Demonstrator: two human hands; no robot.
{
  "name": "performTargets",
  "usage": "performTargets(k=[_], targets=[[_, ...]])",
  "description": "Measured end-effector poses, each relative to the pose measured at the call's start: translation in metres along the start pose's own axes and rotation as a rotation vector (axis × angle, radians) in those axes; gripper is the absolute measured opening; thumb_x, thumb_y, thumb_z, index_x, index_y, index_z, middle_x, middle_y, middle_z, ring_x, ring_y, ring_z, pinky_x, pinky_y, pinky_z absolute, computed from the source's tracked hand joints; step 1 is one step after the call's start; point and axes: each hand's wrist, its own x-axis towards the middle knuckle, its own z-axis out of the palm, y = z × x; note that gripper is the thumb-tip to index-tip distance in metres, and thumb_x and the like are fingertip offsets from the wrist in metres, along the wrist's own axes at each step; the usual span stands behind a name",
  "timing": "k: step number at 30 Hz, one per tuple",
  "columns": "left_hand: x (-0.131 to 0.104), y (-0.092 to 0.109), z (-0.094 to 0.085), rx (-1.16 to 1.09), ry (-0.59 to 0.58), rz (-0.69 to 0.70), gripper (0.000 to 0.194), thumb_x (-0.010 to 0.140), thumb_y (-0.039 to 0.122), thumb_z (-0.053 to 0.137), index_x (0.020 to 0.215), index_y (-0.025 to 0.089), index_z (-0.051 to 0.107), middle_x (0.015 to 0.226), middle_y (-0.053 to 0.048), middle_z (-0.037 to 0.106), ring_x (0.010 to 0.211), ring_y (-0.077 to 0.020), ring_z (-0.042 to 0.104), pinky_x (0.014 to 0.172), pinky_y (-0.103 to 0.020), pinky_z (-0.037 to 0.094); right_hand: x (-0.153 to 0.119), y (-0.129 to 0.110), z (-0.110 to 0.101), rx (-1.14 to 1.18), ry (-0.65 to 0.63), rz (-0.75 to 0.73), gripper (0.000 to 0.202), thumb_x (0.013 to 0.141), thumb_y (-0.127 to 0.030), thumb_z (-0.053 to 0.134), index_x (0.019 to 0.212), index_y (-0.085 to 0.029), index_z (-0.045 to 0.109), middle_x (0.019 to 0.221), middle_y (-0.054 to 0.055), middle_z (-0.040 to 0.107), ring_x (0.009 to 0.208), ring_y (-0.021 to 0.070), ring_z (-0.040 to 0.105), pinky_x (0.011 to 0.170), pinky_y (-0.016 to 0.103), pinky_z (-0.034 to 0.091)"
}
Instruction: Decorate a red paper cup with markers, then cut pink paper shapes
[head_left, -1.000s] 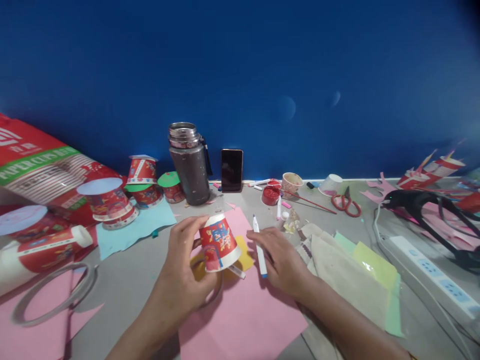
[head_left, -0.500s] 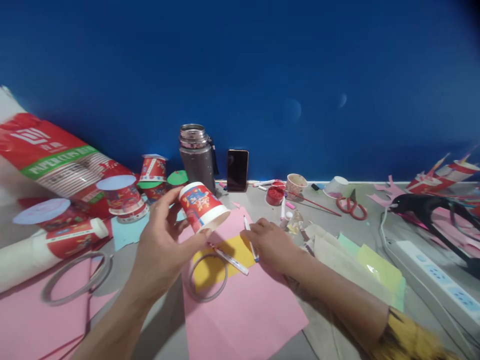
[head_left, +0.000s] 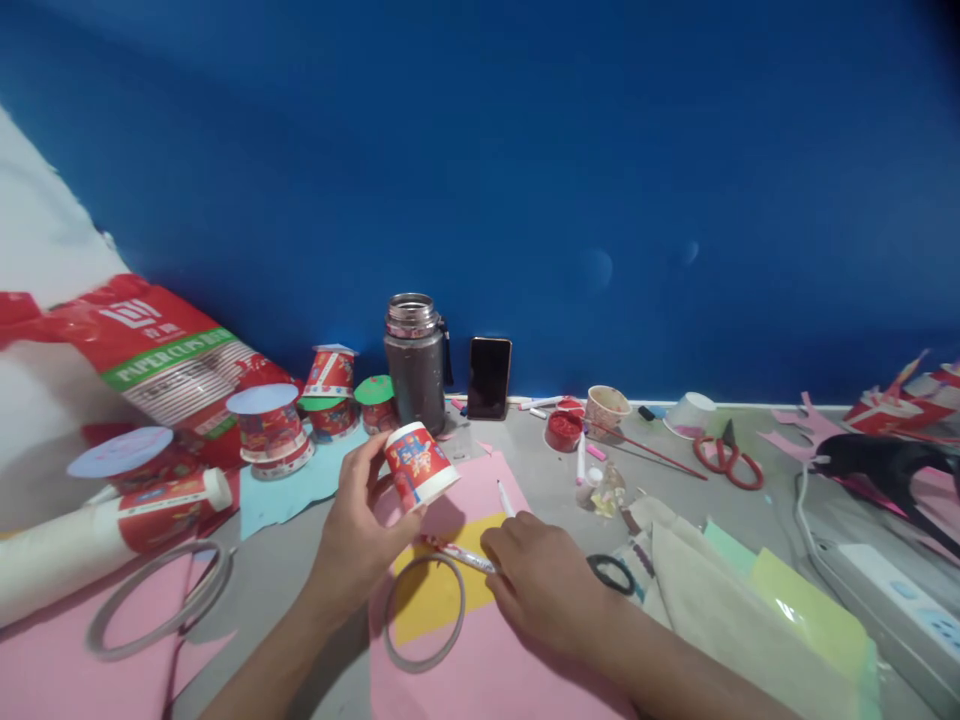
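Observation:
My left hand [head_left: 367, 520] holds a red printed paper cup [head_left: 420, 465], tilted, with its white rim toward the lower right. My right hand [head_left: 536, 570] is low over the sheets, fingers curled around the right end of a white marker with red markings [head_left: 457, 552]. A second white marker [head_left: 506, 497] pokes out from beneath that hand, its lower part hidden. Below the cup, a grey tape ring [head_left: 397, 655] rests on a yellow paper strip [head_left: 480, 530] and a pink sheet [head_left: 480, 660].
Several decorated cups [head_left: 262, 420] and a bag of paper cups [head_left: 172, 350] stand at left. A steel flask [head_left: 416, 375] and a phone [head_left: 489, 378] are by the wall. To the right are red-handled scissors [head_left: 727, 460], a cloth [head_left: 697, 570] and a power strip [head_left: 892, 600].
The view has shifted, with table items now lower and further right. My right hand has moved over the blue-ended marker to the end of the red-marked one. The cup stays in my left hand.

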Motion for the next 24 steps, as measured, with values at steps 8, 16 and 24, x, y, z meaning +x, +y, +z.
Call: performTargets(k=[8, 16, 24], targets=[[-0.002, -0.008, -0.002, -0.051, 0.131, -0.053, 0.091, 0.068, 0.047, 0.089, 0.148, 0.031, 0.049, 0.158, -0.011, 0.053, 0.145, -0.0388, 0.058, 0.123, -0.06, 0.048, 0.005, 0.025, -0.014, 0.311, 0.278, 0.307, 0.017, 0.096, -0.02, 0.056, 0.104, -0.018, 0.072, 0.106, 0.012, 0.075, 0.096, 0.0275, 0.068, 0.082, 0.037, 0.046], [-0.006, -0.033, 0.016, -0.015, 0.06, -0.082, 0.084, 0.071, 0.063, 0.084, 0.145, 0.032, 0.058, 0.152, -0.011, 0.063, 0.142, -0.0417, 0.062, 0.121, -0.059, 0.052, 0.002, 0.094, -0.072, 0.884, 0.874, 0.215, 0.03, 0.091, -0.042, 0.059, 0.104, -0.022, 0.077, 0.073, 0.0, 0.067, 0.065, 0.017, 0.056, 0.062, 0.03, 0.042], [-0.01, -0.02, 0.021, 0.03, 0.053, -0.113, 0.088, 0.07, 0.06, 0.081, 0.149, 0.03, 0.056, 0.158, -0.013, 0.055, 0.133, -0.0424, 0.067, 0.119, -0.061, 0.052, 0.001, 0.132, -0.114, 1.311, 1.097, 0.303, 0.045, 0.058, -0.052, 0.092, 0.079, -0.019, 0.068, 0.058, -0.006, 0.053, 0.053, 0.0094, 0.042, 0.048, 0.023, 0.033]])
